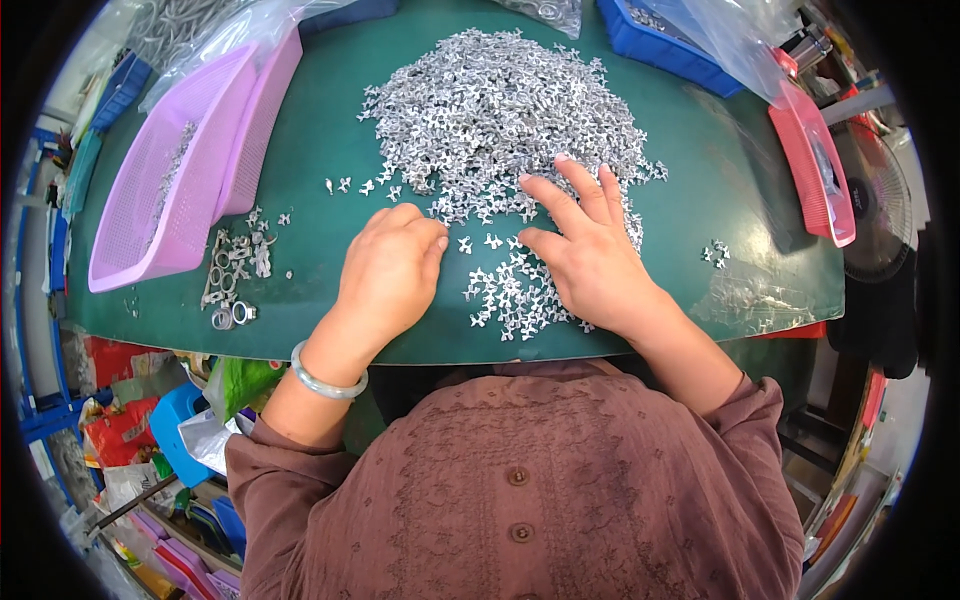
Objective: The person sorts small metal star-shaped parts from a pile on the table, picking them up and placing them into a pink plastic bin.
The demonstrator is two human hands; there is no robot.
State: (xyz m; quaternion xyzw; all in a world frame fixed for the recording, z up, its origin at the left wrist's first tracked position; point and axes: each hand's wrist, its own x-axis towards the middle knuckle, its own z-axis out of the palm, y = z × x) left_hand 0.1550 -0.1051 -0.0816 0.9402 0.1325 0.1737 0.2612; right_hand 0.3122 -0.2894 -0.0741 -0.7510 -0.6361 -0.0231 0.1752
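A large heap of small silver winged metal parts (pixel 500 110) covers the middle of the green table (pixel 310 170). My right hand (pixel 590 250) lies flat with fingers spread on the heap's near edge, resting over a smaller patch of the same parts (pixel 505 295). My left hand (pixel 390 270) is curled, knuckles up, fingertips on the table beside a few loose parts; whether it holds any is hidden. A pale bangle (pixel 325 380) circles my left wrist.
Two stacked pink mesh baskets (pixel 170 180) stand at the left, a small cluster of rings and odd metal pieces (pixel 235 275) beside them. A blue tray (pixel 660 45) and a red tray (pixel 815 165) sit at the back right. Clear plastic bags lie along the far edge.
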